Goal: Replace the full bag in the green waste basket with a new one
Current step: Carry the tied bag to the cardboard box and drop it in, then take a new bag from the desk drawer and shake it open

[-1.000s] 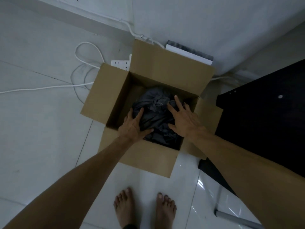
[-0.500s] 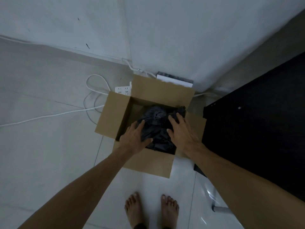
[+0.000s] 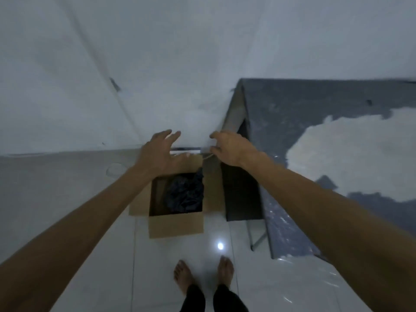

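1. The dark full bag [image 3: 185, 194] sits crumpled inside the open cardboard box [image 3: 176, 225], toward its right side, on the tiled floor [image 3: 90, 255].
2. Both hands are raised above the box, touching nothing.
3. The left hand [image 3: 161, 152] is spread, fingers apart; the right hand [image 3: 229, 148] is loosely curled and empty.
4. A dark counter [image 3: 315, 131] stands just right of the box; the white wall [image 3: 157, 64] rises behind.
5. Bare feet [image 3: 183, 275] stand near the box's front flap.
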`<state>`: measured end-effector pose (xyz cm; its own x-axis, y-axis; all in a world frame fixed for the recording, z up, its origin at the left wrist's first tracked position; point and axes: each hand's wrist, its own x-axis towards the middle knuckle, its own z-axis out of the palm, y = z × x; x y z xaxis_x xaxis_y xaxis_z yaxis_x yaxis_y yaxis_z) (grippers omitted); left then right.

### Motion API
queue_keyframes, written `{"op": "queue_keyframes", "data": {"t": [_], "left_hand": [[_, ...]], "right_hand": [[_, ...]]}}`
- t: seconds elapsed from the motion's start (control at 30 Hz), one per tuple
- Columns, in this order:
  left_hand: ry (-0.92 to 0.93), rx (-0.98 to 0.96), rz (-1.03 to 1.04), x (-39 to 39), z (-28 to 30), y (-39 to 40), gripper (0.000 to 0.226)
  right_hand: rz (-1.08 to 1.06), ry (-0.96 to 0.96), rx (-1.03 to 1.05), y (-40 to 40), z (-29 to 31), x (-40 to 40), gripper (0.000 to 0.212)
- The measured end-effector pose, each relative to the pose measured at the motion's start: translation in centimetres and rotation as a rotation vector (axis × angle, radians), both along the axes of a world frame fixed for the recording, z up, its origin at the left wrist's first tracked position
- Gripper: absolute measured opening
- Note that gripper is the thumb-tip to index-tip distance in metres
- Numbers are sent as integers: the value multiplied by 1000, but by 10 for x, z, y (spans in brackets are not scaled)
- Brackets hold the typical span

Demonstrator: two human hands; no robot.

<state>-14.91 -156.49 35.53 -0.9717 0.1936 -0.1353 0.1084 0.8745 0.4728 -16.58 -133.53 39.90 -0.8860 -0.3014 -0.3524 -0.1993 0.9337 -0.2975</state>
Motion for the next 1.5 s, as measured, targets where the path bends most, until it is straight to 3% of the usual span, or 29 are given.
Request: {"op": "queue_keyframes", "data": {"t": [0.23,0.47,0.73,0.97,1.03,1.23,1.5], "left_hand": [[173,-195,-349,-1,164,116,75],[47,-35,-554,72,208,294,82],[-3,2,-810,237,216,542,71],[-101,35,-953,351,215,708,68],[-127,24,-963,363,203,743,76],[-134,-21,-913,363,164,843,68],[-166,-23,-743,324,86,980,74]], "right_hand": [[-134,204,103,138,159,72,49],[-426,151,235,334,194,256,50],[-777,151,241,539,223,464,49],[-927,147,253,660,227,580,46],[-947,157,229,686,221,600,48],[-936,105,229,775,185,627,52],[-822,42,171,919,134,581,52]]}}
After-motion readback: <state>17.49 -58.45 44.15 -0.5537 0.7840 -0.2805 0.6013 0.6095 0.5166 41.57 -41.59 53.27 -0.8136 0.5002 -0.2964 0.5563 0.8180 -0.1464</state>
